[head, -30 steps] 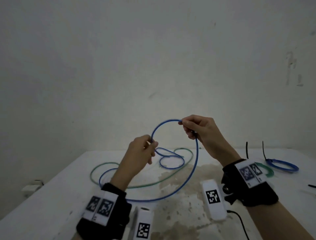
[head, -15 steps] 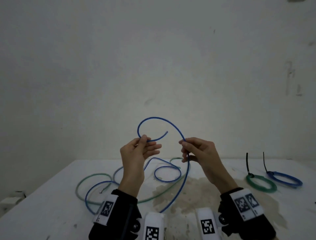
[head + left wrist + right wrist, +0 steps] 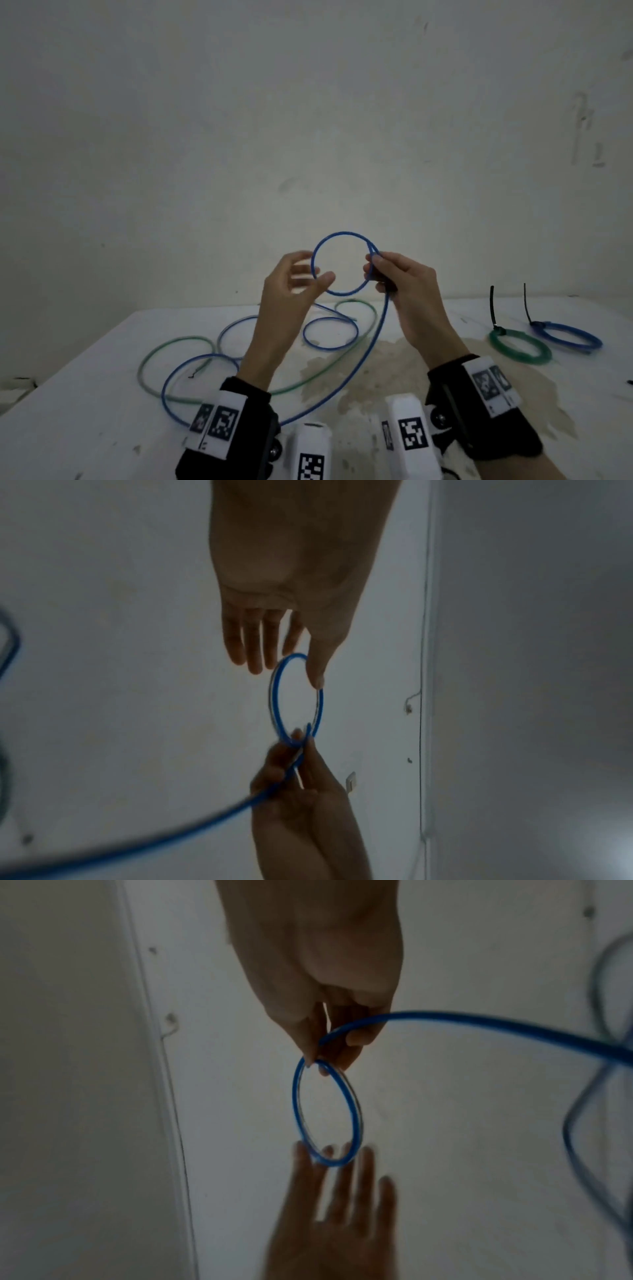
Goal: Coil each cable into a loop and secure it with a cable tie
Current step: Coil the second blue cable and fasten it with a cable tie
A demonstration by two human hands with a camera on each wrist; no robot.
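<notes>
A blue cable (image 3: 343,235) is bent into one small ring held in the air above the white table (image 3: 102,394). My right hand (image 3: 372,271) pinches the ring where the cable crosses itself, between thumb and fingers; the right wrist view shows the same pinch at the ring (image 3: 325,1112). My left hand (image 3: 313,274) is open with straight fingers at the ring's left side, and its thumb touches the ring (image 3: 296,696). The blue cable's remaining length (image 3: 346,383) hangs down and lies in loose curves on the table. A loose green cable (image 3: 171,344) lies beside it.
At the right of the table lie a tied green coil (image 3: 519,346) and a tied blue coil (image 3: 565,337), each with a black cable tie (image 3: 492,305) sticking up. A brownish stain (image 3: 394,370) marks the table's middle. A bare wall stands behind.
The open arc of blue cable has closed into a full small ring. My right hand now pinches the crossing. My left hand has let go and opened beside the ring.
</notes>
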